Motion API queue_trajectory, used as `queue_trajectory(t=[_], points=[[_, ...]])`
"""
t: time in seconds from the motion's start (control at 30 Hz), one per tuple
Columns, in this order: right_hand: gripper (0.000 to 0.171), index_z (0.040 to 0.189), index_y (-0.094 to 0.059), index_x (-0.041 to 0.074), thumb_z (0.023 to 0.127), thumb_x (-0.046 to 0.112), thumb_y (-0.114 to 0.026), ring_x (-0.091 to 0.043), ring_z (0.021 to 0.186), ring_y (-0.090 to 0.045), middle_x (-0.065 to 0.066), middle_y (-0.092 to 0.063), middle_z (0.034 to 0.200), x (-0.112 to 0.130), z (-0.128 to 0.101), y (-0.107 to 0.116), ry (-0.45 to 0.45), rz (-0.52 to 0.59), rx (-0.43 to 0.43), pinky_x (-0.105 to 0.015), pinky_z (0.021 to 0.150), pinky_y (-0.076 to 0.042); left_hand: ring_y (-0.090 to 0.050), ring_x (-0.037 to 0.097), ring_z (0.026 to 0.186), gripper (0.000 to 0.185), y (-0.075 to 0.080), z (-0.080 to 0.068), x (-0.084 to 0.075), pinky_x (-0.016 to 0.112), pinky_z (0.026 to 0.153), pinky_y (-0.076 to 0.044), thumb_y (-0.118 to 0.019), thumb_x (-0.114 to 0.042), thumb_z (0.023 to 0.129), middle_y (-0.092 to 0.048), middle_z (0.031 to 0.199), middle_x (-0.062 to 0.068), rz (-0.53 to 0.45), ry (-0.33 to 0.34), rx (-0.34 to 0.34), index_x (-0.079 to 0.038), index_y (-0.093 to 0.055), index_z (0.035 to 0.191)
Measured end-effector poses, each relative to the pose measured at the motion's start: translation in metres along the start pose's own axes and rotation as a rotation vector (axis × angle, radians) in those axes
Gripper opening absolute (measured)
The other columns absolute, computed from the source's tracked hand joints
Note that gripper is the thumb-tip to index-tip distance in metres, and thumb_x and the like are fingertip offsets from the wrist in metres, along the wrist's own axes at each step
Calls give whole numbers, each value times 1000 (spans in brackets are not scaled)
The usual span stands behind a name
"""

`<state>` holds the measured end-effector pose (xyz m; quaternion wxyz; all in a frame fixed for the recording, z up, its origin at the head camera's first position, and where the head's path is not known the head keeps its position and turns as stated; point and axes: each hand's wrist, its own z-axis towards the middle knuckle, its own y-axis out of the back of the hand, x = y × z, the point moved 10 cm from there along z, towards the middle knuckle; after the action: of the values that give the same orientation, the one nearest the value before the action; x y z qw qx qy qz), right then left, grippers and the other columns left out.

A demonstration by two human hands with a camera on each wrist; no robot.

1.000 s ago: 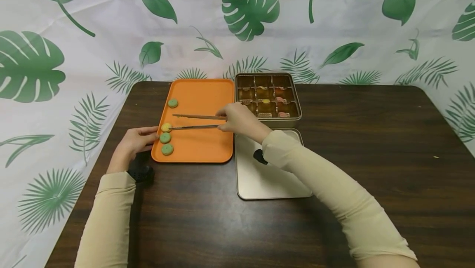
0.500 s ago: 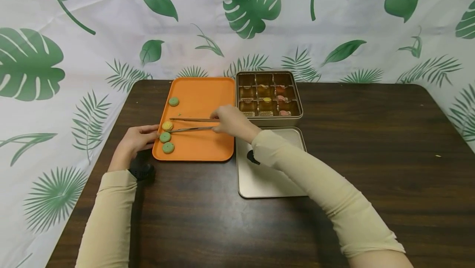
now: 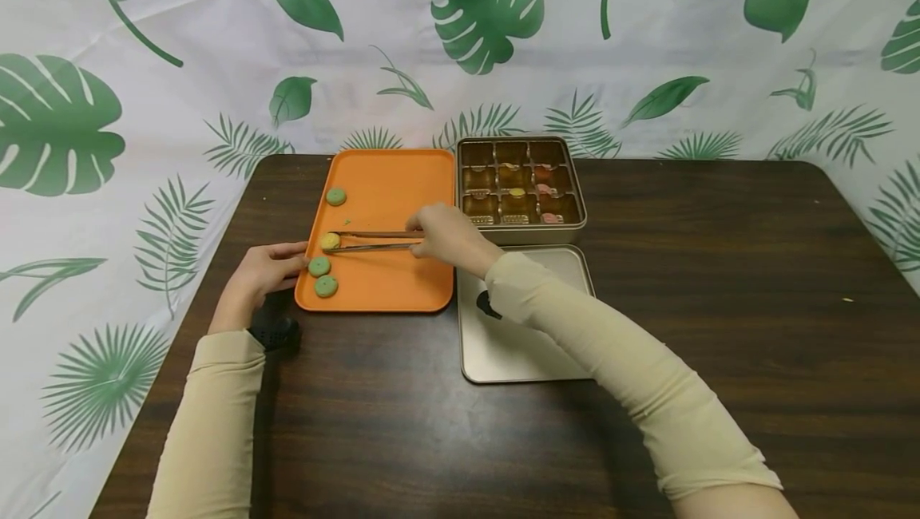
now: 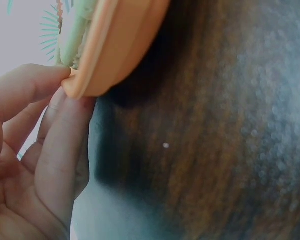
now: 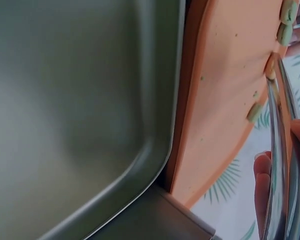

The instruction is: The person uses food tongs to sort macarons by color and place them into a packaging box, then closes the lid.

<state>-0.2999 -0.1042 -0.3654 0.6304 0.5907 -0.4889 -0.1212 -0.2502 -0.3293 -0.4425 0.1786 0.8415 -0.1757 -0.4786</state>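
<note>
My right hand (image 3: 451, 238) holds metal tongs (image 5: 277, 165) that reach left over the orange tray (image 3: 391, 184). Between the tong tips sits a yellow macaron (image 3: 331, 242), close to the tray's left rim. Two green macarons (image 3: 319, 267) lie just nearer to me on the same side, and another green macaron (image 3: 335, 197) lies farther back. My left hand (image 4: 37, 125) pinches the tray's rim between thumb and fingers, right beside a green macaron. The palm side of my right hand is mostly out of sight in the head view.
Right of the tray stands a metal tin (image 3: 528, 236) with a divided gold insert, several pink and yellow pieces in its compartments. In front of it lies a silver lid (image 3: 521, 351), partly under my right forearm. Green crumbs dot the tray. A leaf-print cloth (image 3: 575, 40) hangs behind the table.
The tong arms have drawn together around the yellow macaron, which has shifted slightly right, away from the green ones. My left hand stays at the tray's rim.
</note>
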Motion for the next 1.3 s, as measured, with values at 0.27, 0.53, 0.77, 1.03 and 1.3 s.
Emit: queue_trajectory(t=[0.27, 0.53, 0.77, 1.03, 1.3], points=[[36, 124, -64, 6, 89, 17, -67, -25, 114, -62, -10, -66, 125, -11, -7, 9, -9, 15, -35, -36, 95, -54, -46, 35, 130, 53, 0, -1, -2, 30, 95, -52, -47, -21, 100, -37, 149, 25, 0, -5, 10, -4, -33, 148], [35, 123, -65, 8, 89, 17, -67, -23, 101, -66, -11, -68, 119, -25, -18, 37, -32, 59, -114, -35, 84, -57, -51, 26, 122, 53, 0, -1, 0, 27, 93, -55, -49, -21, 100, -38, 148, 25, 6, -1, 16, -3, -34, 147], [31, 119, -68, 9, 89, 18, -67, -21, 77, -62, -11, -72, 102, -36, -38, 74, -25, 21, -237, -29, 62, -49, -57, 14, 110, 54, 1, -1, 1, 21, 88, -56, -49, -24, 100, -38, 148, 24, 12, -5, 21, -5, -34, 148], [31, 117, -69, 9, 87, 18, -69, -19, 61, -50, -12, -70, 103, -63, -76, 106, -54, -17, -350, -26, 54, -36, -56, 21, 119, 56, 0, -2, 1, 21, 88, -57, -49, -28, 100, -35, 150, 24, 20, -4, 22, -7, -33, 148], [32, 119, -67, 4, 88, 12, -66, -21, 61, -61, -18, -70, 105, -105, -120, 125, -93, 4, -391, -27, 51, -46, -51, 28, 126, 56, -1, -1, 1, 24, 91, -55, -49, -29, 99, -36, 150, 24, 24, -2, 23, -6, -33, 148]])
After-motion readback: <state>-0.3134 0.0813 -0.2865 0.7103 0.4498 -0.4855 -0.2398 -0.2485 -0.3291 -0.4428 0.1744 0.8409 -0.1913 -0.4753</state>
